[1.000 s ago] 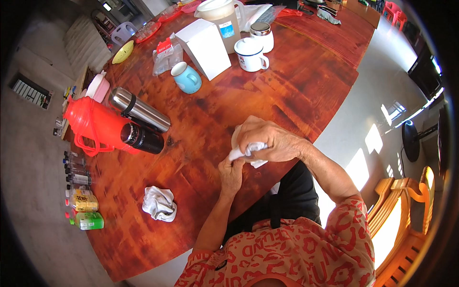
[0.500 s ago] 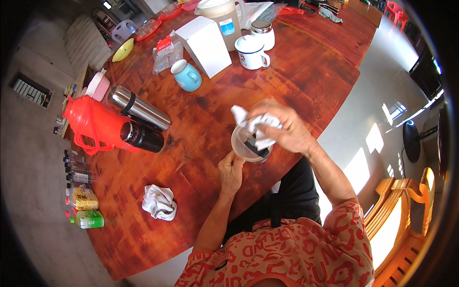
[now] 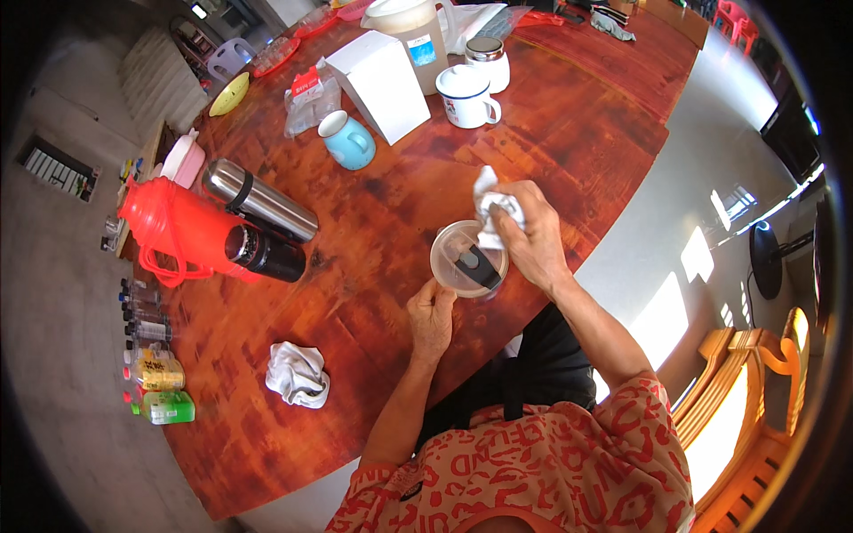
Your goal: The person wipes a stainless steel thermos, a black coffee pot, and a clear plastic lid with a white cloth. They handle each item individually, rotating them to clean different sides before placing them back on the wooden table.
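Note:
My left hand (image 3: 432,314) pinches the near left rim of a clear, round plastic container (image 3: 446,259) at the table's right edge. A dark strip with a pale curved mark shows through the container; I cannot tell whether it lies inside or behind. My right hand (image 3: 533,233) is closed on a crumpled white cloth (image 3: 503,210), at the container's far right rim. One end of the cloth sticks up above the fingers. A second crumpled white cloth (image 3: 298,375) lies on the table to the left of my left forearm.
On the reddish wooden table (image 3: 373,240) lie a red thermos jug (image 3: 173,226) and a steel flask (image 3: 267,202). Farther back stand a blue mug (image 3: 347,142), a white box (image 3: 382,84), a lidded enamel mug (image 3: 465,96) and a pitcher (image 3: 413,40). Several bottles (image 3: 164,374) line the left side.
My right hand has lifted the cloth off the container's opening and shifted slightly right, uncovering more of the dark strip. My left hand keeps its hold on the rim.

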A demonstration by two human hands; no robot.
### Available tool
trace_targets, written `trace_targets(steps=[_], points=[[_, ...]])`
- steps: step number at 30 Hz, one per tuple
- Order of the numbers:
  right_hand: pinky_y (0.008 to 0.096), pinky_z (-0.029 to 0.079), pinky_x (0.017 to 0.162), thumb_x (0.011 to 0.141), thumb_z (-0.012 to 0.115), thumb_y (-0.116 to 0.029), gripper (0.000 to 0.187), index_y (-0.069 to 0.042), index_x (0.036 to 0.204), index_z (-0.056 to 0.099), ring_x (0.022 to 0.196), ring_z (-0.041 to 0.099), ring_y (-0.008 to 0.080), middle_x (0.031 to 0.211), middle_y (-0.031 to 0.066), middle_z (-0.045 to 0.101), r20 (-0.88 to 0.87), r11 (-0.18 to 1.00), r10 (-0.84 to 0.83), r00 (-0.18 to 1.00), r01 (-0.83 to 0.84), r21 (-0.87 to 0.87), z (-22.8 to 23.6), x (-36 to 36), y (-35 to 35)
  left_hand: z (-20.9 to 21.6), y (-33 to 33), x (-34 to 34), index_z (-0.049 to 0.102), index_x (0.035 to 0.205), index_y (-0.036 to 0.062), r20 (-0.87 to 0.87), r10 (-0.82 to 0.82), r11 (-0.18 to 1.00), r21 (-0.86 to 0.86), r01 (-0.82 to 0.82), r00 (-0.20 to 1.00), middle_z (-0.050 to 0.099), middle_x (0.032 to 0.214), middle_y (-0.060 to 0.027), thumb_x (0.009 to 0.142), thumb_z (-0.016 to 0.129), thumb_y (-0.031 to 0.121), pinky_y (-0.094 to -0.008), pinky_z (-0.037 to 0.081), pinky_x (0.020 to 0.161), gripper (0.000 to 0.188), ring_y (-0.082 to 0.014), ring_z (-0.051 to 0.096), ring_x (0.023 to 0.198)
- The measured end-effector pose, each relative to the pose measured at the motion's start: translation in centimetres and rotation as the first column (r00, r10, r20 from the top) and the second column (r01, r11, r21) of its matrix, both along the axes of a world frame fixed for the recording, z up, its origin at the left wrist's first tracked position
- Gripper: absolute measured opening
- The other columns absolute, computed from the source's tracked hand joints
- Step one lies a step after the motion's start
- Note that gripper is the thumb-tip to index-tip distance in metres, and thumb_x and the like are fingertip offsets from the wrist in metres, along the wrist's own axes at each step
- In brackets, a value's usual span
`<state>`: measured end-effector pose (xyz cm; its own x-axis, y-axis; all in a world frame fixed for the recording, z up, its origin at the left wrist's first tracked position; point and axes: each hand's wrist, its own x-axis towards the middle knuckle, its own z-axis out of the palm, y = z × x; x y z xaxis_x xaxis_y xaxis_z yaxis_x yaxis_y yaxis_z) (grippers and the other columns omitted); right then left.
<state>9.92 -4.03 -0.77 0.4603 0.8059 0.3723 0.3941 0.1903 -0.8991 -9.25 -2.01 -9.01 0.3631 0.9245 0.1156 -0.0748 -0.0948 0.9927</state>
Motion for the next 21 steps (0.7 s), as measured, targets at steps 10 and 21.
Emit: trace_targets(steps=[10, 21], points=[[0.0366, 0.047, 0.080, 0.065, 0.072, 0.002, 0.032, -0.006, 0.096, 0.068, 0.090, 0.052, 0.0268, 0.099, 0.0084, 0.057, 0.558, 0.962, 0.184, 0.809, -0.265, 0.067, 1.8, -0.9, -3.2, 0.9, -0.6, 0.2, 0.054, 0.077, -0.0008, -0.018, -0.001, 1.000, -0.029, 0.001, 1.000, 0.042, 0.065, 0.0052, 0.089, 0.060, 0.021, -0.0234, 0.034, 0.055, 0.026, -0.0042, 0.037, 0.064], [0.0368, 0.047, 0.073, 0.061, 0.076, -0.001, 0.032, -0.007, 0.092, 0.069, 0.089, 0.052, 0.0255, 0.097, 0.0079, 0.056, 0.695, 0.955, 0.271, 0.666, -0.276, -0.108, 3.6, 0.1, -3.7, 0.1, -0.2, 0.2, 0.044, 0.067, 0.0029, -0.051, 0.039, 0.999, 0.039, -0.037, 0.998, 0.037, 0.060, 0.0040, 0.087, 0.064, 0.019, -0.0252, 0.033, 0.051, 0.033, -0.0058, 0.035, 0.060]])
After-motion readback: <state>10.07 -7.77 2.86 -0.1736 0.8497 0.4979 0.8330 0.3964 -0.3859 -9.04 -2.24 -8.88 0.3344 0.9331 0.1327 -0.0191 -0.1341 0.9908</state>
